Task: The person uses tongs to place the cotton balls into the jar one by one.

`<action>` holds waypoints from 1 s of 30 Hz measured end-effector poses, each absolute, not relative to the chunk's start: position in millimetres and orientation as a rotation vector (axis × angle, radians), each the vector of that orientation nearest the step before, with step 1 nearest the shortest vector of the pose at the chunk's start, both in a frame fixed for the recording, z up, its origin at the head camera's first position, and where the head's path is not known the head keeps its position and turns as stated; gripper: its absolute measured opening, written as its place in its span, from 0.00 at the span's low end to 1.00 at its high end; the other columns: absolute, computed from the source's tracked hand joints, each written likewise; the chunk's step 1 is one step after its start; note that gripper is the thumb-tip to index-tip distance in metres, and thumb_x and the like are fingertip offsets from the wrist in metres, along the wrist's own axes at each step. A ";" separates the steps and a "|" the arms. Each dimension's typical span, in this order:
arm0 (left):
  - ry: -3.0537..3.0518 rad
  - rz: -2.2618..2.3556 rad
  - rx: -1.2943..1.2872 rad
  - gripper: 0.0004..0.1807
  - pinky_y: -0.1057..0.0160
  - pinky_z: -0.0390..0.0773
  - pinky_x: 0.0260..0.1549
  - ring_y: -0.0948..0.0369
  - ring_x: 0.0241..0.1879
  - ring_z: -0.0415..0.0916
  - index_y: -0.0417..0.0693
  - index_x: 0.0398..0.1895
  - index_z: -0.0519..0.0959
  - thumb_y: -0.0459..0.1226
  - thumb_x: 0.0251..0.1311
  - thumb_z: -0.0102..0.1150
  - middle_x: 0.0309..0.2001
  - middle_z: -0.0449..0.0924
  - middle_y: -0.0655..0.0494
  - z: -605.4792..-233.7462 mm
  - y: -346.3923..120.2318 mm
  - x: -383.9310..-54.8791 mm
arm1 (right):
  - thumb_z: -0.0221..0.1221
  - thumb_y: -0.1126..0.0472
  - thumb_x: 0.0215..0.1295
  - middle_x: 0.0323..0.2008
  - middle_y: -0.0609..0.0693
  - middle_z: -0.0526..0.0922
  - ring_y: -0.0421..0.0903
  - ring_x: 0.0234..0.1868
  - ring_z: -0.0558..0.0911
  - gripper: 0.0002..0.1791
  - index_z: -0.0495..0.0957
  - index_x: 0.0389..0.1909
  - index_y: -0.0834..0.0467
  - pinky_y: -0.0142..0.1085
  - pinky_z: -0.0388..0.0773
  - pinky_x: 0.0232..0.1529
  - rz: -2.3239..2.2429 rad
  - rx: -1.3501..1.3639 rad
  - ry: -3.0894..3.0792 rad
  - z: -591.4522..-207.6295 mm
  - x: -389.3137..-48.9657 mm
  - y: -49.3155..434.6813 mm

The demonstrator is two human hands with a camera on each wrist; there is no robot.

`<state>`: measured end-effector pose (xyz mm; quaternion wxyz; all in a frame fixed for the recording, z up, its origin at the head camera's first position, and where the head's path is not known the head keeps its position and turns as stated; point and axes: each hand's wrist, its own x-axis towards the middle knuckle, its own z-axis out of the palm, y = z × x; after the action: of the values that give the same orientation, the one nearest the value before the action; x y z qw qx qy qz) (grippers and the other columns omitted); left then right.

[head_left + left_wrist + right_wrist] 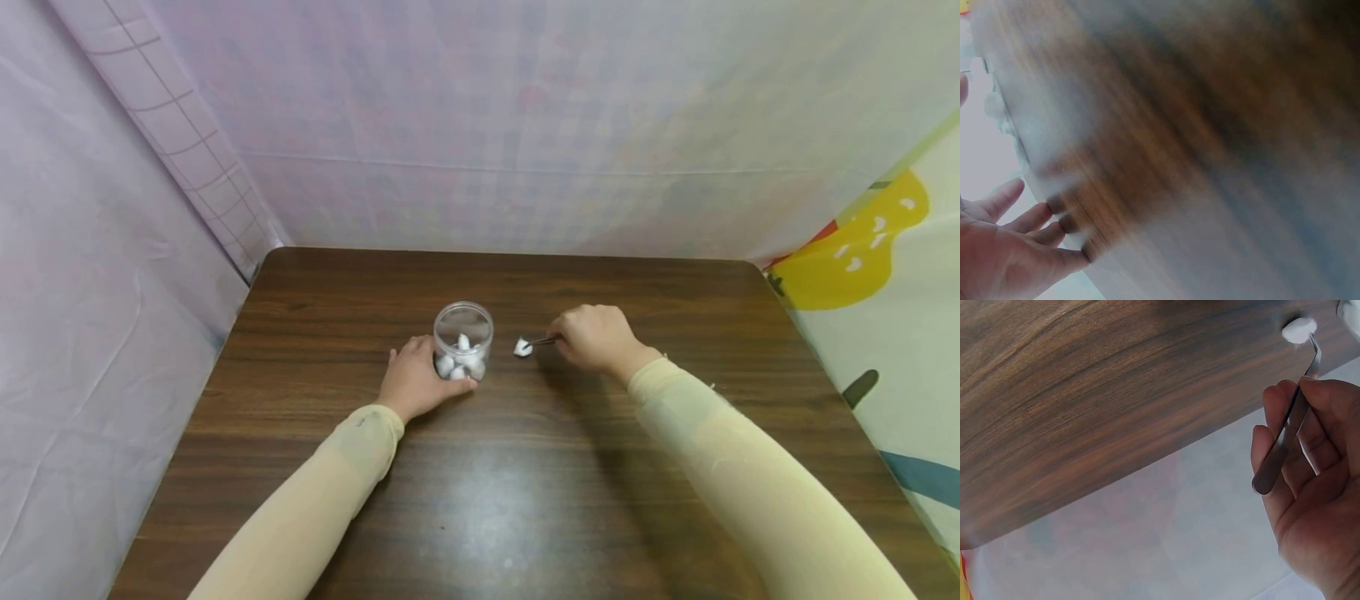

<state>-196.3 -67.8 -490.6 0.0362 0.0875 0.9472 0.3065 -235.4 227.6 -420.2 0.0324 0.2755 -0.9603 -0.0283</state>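
Note:
A clear round jar (487,323) without a lid stands on the table, with several white cotton balls (467,358) inside. My left hand (418,379) holds the jar from its left side, thumb along the near side; in the left wrist view, this hand (1013,250) has its fingertips low by the tabletop. To the right of the jar, my right hand (597,337) pinches metal tweezers (543,341). Their bent tips meet a single cotton ball (1299,330) at the tabletop; whether it is lifted, I cannot tell. The right wrist view shows the tweezers' (1277,459) rounded back end between thumb and fingers.
The brown wood-grain table (495,517) extends around both hands. A pale curtain (510,125) hangs behind its far edge, another cloth (97,333) on the left, and a printed cloth (900,350) with a yellow shape on the right.

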 end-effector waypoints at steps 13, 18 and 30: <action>2.905 0.924 0.274 0.57 0.38 0.45 0.71 0.49 0.69 0.60 0.43 0.73 0.64 0.68 0.45 0.70 0.67 0.68 0.45 -490.6 -68.7 -195.5 | 0.64 0.59 0.59 0.36 0.45 0.87 0.50 0.30 0.83 0.09 0.88 0.39 0.46 0.49 0.78 0.22 -0.106 0.836 -2.971 -416.7 -235.2 227.8; 2.913 0.913 0.274 0.58 0.38 0.45 0.71 0.49 0.70 0.60 0.42 0.73 0.63 0.68 0.45 0.70 0.68 0.67 0.44 -490.8 -68.4 -196.7 | 0.64 0.59 0.60 0.37 0.45 0.87 0.51 0.31 0.84 0.10 0.88 0.40 0.46 0.49 0.78 0.22 -0.100 0.836 -2.962 -415.1 -235.9 229.4; 2.913 0.918 0.275 0.57 0.38 0.45 0.71 0.49 0.70 0.60 0.42 0.72 0.64 0.67 0.45 0.70 0.67 0.68 0.44 -489.9 -67.7 -195.7 | 0.62 0.59 0.61 0.41 0.46 0.88 0.51 0.33 0.85 0.11 0.88 0.42 0.46 0.48 0.78 0.21 -0.095 0.814 -2.978 -411.7 -234.6 232.4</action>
<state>-195.7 -67.7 -489.9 0.0375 0.0895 0.9492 0.2993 -234.6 232.4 -411.7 0.0263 0.2634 -0.9638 -0.0307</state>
